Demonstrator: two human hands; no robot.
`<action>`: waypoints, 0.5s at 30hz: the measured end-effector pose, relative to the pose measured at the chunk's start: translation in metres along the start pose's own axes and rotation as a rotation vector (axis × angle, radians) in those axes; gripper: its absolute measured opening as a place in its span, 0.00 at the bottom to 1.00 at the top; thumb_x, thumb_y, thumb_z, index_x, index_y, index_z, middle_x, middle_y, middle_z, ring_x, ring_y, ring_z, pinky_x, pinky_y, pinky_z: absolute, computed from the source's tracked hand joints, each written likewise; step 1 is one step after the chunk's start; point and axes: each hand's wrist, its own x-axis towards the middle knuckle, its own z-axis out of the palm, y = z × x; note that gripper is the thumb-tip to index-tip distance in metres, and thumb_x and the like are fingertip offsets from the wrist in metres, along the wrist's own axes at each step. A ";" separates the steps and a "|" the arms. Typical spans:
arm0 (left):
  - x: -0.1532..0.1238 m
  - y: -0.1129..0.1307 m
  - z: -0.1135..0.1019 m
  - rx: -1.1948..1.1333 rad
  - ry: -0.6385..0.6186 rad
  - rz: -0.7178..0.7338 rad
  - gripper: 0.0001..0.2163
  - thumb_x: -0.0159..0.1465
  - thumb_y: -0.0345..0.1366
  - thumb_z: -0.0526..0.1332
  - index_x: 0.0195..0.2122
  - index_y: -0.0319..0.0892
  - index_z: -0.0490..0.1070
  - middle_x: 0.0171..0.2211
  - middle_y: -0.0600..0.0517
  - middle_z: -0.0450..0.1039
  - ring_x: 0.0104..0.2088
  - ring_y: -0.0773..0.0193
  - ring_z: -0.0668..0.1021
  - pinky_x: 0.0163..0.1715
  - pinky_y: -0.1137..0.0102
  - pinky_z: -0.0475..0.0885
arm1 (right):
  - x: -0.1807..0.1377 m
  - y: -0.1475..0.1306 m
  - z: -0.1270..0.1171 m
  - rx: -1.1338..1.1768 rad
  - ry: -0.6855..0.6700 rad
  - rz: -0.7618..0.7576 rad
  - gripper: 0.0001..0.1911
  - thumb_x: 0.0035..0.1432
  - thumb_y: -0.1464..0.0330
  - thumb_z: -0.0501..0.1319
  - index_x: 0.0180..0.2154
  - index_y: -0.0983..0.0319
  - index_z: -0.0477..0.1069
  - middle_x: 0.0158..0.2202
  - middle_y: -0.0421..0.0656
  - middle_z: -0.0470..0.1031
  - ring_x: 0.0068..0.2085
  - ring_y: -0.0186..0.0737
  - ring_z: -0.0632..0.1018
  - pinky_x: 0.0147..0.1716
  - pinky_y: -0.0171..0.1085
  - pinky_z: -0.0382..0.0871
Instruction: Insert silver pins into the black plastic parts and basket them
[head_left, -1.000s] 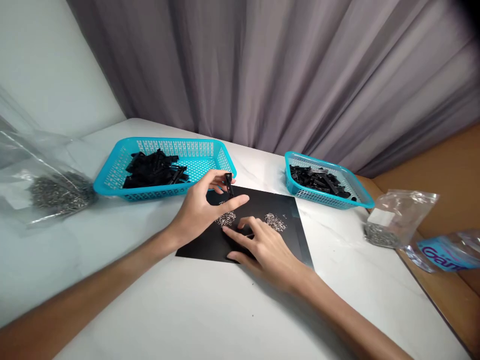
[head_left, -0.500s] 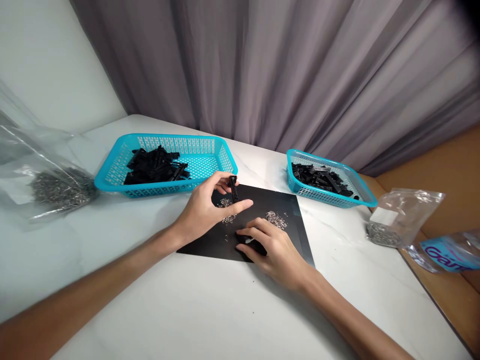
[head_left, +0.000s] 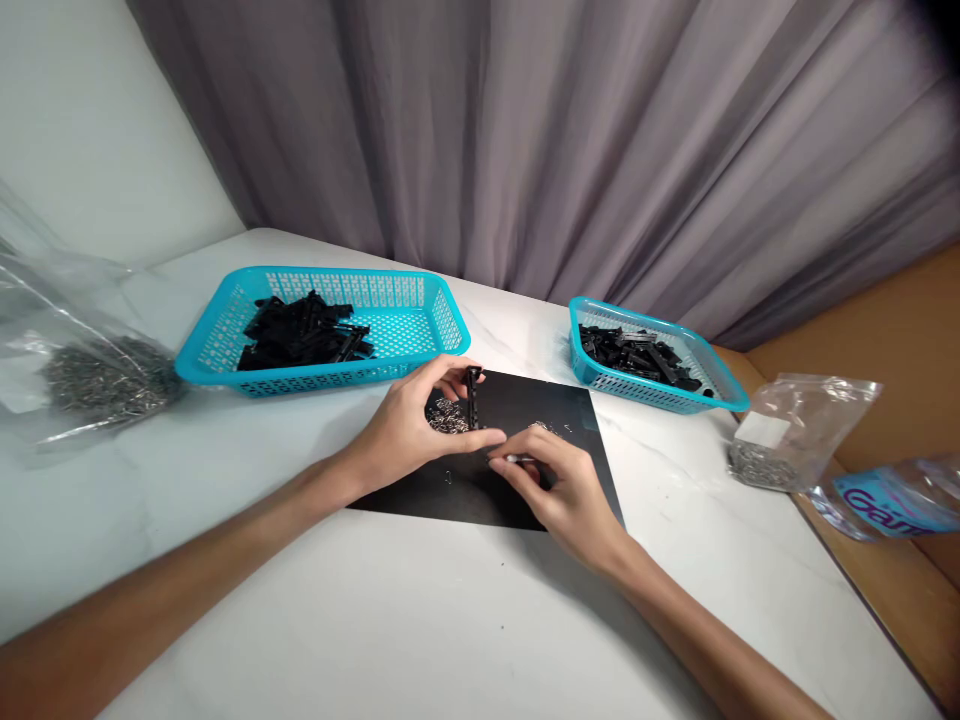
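Note:
My left hand holds a narrow black plastic part upright between thumb and fingers, above a black mat. Just to the right, my right hand pinches a small, thin, light-coloured piece; its kind is too small to tell. The two thumbs are close together. Under my left hand lies a pile of small bent metal pieces, with one loose bent wire piece nearer me. A second metal pile is mostly hidden behind my right hand.
A blue basket of black plastic parts stands at the back left, and a smaller blue basket of similar parts at the back right. Clear bags of metal pieces lie left and right. A plastic bottle lies at far right.
My right hand has come up off the mat toward the black part, with the light piece at its fingertips. My left hand has lowered slightly, turning the part more upright.

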 end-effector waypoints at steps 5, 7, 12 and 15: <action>-0.005 0.000 -0.001 0.127 -0.091 0.255 0.32 0.53 0.47 0.77 0.56 0.44 0.70 0.45 0.48 0.78 0.43 0.57 0.80 0.48 0.63 0.76 | 0.002 -0.011 -0.009 0.301 0.048 0.145 0.08 0.65 0.62 0.66 0.36 0.59 0.81 0.35 0.43 0.80 0.35 0.39 0.77 0.31 0.36 0.68; -0.006 0.002 0.000 0.155 -0.100 0.317 0.31 0.54 0.46 0.76 0.57 0.43 0.70 0.45 0.47 0.77 0.45 0.57 0.80 0.48 0.63 0.77 | 0.001 -0.012 -0.009 0.374 0.035 0.149 0.08 0.65 0.63 0.66 0.35 0.59 0.81 0.34 0.43 0.79 0.36 0.39 0.77 0.33 0.36 0.69; -0.008 0.006 0.001 0.162 -0.086 0.357 0.30 0.56 0.42 0.76 0.57 0.43 0.70 0.48 0.45 0.77 0.47 0.55 0.80 0.49 0.63 0.78 | -0.001 -0.012 -0.006 0.356 0.022 0.139 0.08 0.64 0.62 0.67 0.35 0.58 0.82 0.33 0.43 0.79 0.32 0.37 0.75 0.28 0.36 0.66; -0.008 0.007 0.000 0.157 -0.087 0.339 0.28 0.56 0.40 0.75 0.57 0.43 0.71 0.47 0.46 0.77 0.46 0.55 0.80 0.48 0.63 0.78 | -0.001 -0.014 -0.008 0.297 0.025 0.106 0.07 0.63 0.63 0.68 0.35 0.58 0.82 0.33 0.42 0.79 0.32 0.37 0.73 0.26 0.36 0.63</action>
